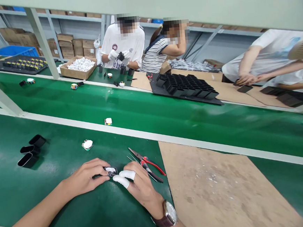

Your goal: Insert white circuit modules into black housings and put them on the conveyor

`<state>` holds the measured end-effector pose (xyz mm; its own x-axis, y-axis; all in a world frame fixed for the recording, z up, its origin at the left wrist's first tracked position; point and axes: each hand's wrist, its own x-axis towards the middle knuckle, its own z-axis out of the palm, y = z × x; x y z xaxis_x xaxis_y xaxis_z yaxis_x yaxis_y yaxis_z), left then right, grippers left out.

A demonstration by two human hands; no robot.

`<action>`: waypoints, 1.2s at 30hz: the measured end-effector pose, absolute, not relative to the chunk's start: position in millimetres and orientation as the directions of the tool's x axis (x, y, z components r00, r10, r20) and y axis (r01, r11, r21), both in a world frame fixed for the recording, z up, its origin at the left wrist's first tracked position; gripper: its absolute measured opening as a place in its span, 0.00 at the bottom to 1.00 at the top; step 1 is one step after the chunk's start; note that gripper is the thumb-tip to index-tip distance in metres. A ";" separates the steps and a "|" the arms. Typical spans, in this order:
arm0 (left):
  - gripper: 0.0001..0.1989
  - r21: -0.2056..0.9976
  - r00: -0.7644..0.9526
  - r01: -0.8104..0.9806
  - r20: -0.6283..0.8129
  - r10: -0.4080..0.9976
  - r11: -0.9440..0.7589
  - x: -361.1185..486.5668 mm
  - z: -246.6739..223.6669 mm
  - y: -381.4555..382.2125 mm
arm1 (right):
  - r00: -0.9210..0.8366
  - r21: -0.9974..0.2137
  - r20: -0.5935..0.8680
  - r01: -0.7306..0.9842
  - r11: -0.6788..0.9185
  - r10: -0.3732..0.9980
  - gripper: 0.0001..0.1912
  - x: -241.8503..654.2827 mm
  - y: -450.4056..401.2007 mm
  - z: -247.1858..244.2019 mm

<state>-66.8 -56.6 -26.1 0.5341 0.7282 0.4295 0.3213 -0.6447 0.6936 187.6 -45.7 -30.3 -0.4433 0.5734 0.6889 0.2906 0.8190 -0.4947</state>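
Note:
My left hand [90, 177] grips a small black oval housing [114, 173] between thumb and fingers, just above the green bench. A white part and some dark pieces show inside the housing's open end. At its right side, my right hand [136, 181] pinches the rim with a thumb and finger in white finger cots. Whether something small sits between those fingertips is hidden. Red-handled long-nose pliers [147, 162] and thin tweezers [141, 166] lie right beside my right hand. A small circuit board with a white top [87, 144] lies beyond my left hand.
Several black oval housings [29, 158] stand at the left. A cardboard sheet [220, 188] covers the bench at right. A pale rail [132, 133] separates the bench from a green conveyor [146, 110] carrying small circuit boards. Co-workers [123, 42] handle parts across it.

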 end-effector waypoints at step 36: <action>0.11 0.584 0.506 0.365 0.529 0.681 -0.725 -68.4 -30.8 -56.9 | -0.565 -0.375 0.616 0.402 0.835 0.549 0.12 193.7 -45.2 -21.6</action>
<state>-68.4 -56.9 -30.8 0.5062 0.6814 0.5286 0.3651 -0.7246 0.5845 193.7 -45.2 -21.6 -0.5652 0.5485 0.6162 0.4017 0.8354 -0.3752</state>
